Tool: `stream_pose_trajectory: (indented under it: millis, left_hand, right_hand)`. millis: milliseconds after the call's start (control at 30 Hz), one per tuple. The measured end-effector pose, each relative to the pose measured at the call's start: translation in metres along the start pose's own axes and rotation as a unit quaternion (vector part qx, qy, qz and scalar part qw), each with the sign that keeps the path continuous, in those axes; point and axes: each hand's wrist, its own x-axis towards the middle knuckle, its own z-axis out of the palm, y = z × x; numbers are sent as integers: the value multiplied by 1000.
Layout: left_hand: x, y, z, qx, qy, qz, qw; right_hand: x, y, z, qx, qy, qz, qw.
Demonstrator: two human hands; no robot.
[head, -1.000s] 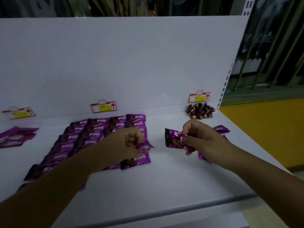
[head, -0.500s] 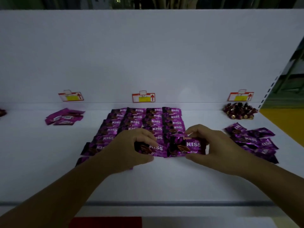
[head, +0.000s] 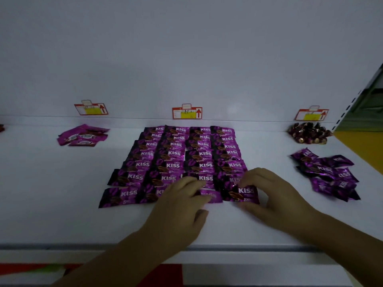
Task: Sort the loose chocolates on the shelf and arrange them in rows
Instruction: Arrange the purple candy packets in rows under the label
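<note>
Purple KISS chocolate packets lie in neat rows (head: 186,154) on the white shelf (head: 62,204), several columns wide. In the front row, my left hand (head: 182,201) rests flat with straight fingers on a purple packet (head: 211,196). My right hand (head: 269,193) pinches the end packet (head: 241,193) of that row between thumb and fingers, flat on the shelf. A loose heap of the same packets (head: 329,175) lies to the right, apart from the rows.
A small pile of other purple packets (head: 83,135) sits at the back left. Dark foil-wrapped sweets (head: 308,133) are heaped at the back right. Three red price tags (head: 187,112) hang on the back wall. The shelf's front edge (head: 124,246) runs below my wrists.
Both hands have lowered their packets onto the shelf at the front row. My left hand has flattened onto its packet. The view has moved closer and lower.
</note>
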Motion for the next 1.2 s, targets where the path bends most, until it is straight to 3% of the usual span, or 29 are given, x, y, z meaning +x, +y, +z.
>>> stream_pose_trajectory:
  millis: [300, 700, 1200]
  left_hand:
    - [-13, 11, 10, -13, -23, 9, 1000]
    - [-16, 13, 13, 46, 0, -13, 999]
    - [-14, 12, 12, -2, -1, -16, 1000]
  right_hand:
    - [-3, 8, 13, -21, 37, -30, 999]
    - [-6, 8, 15, -38, 16, -17, 999]
    - [-4, 0, 12, -74, -9, -11, 997]
